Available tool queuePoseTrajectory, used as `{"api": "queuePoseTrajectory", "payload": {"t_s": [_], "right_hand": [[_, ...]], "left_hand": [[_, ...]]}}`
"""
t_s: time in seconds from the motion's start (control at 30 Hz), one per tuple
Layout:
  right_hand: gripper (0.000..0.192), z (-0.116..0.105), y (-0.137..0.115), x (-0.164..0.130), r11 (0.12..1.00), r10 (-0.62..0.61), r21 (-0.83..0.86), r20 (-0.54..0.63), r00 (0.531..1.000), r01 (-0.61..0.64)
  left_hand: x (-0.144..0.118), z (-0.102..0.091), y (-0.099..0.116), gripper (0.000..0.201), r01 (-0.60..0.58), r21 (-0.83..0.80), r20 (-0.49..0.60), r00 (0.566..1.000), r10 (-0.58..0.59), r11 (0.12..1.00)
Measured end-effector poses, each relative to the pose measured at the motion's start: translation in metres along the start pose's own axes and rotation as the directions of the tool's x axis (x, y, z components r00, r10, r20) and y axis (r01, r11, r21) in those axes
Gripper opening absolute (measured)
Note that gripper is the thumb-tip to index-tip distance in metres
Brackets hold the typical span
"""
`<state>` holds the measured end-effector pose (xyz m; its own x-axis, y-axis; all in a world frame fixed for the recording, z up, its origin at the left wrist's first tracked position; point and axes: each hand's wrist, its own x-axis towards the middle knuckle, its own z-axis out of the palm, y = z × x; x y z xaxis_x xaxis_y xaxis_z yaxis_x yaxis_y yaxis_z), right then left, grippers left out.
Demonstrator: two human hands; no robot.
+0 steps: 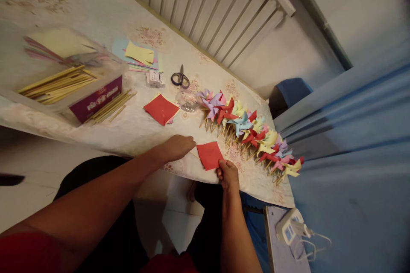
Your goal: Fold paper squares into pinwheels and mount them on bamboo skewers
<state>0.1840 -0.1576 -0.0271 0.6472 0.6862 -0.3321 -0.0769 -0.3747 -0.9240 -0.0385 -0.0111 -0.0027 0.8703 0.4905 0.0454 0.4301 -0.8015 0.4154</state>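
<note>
The red paper square [209, 155] lies flat at the near edge of the counter [134, 128], with the right hand [228, 175] pinching its near corner between closed fingers and the left hand [176, 147] resting palm-down just beside its far-left corner, fingers loosely curled on what looks like a thin stick there. A sheet like this is likely feather-light, limp and easy to crease or tear, so it is best held by an edge or corner. A row of finished paper pinwheels [250, 130] lies just beyond.
</note>
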Motion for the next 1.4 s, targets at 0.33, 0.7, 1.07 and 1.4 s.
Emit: {"api": "queuePoseTrajectory", "payload": {"t_s": [0.33,0.7,1.07,1.4], "right_hand": [[0.047,-0.002,0.001,0.001,0.998,-0.003,0.056,0.028,1.0,0.002],[0.048,-0.003,-0.011,-0.004,0.976,-0.038,0.216,0.175,0.984,-0.001],[0.042,0.025,-0.052,-0.014,0.96,-0.126,0.277,0.285,0.95,0.044],[0.022,0.036,-0.019,-0.01,0.91,-0.025,-0.413,0.004,1.0,0.024]], "left_hand": [[-0.015,-0.013,-0.019,0.026,0.14,0.004,0.062,0.988,-0.14,0.99],[0.008,-0.021,-0.012,0.038,0.527,0.048,-0.082,0.849,-0.522,0.849],[0.006,-0.016,-0.021,0.039,0.527,0.022,-0.084,0.848,-0.524,0.85],[0.006,-0.02,-0.018,0.039,0.525,0.016,-0.078,0.849,-0.522,0.851]]}}
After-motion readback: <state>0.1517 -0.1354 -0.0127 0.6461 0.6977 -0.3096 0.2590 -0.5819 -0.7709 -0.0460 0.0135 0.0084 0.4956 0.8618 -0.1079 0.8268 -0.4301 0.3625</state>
